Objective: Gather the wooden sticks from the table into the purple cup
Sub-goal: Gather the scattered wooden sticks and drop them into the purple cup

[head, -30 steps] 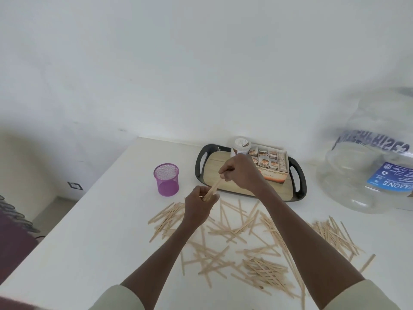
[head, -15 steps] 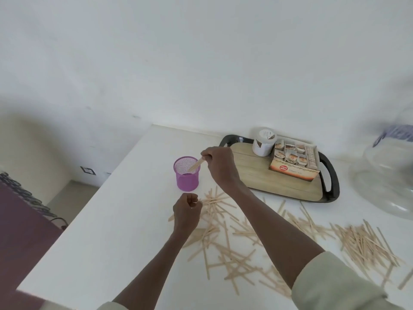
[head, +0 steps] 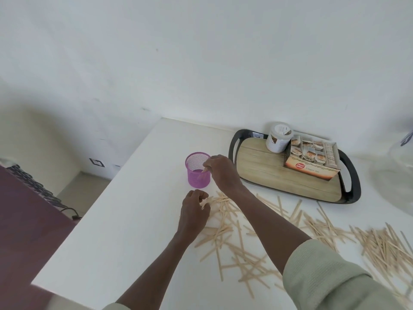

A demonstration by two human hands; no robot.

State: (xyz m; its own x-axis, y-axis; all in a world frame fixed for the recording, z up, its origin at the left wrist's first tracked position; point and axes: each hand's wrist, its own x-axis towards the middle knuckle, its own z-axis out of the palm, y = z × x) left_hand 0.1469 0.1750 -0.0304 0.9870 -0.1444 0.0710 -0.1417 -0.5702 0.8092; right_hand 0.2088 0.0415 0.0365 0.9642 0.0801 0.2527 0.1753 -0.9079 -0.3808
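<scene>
A purple mesh cup [head: 197, 177] stands upright on the white table [head: 134, 209]. My right hand [head: 221, 171] is at the cup's right rim, fingers pinched on a wooden stick [head: 203, 170] whose lower end is inside the cup. My left hand [head: 194, 210] rests on the table just below the cup, at the left edge of the scattered wooden sticks [head: 232, 238], fingers curled over the ends of a few. Several more sticks lie in a dense pile [head: 384, 245] at the right.
A black-rimmed wooden tray [head: 268, 173] at the back right carries a white jar [head: 278, 137] and a box of tea sachets [head: 311, 158]. A clear water jug [head: 397, 166] is at the far right edge. The table's left edge drops to the floor.
My right hand carried the stick from above the pile to the cup and lowered its end inside. My left hand went down onto the sticks beside the cup. The camera shifted left.
</scene>
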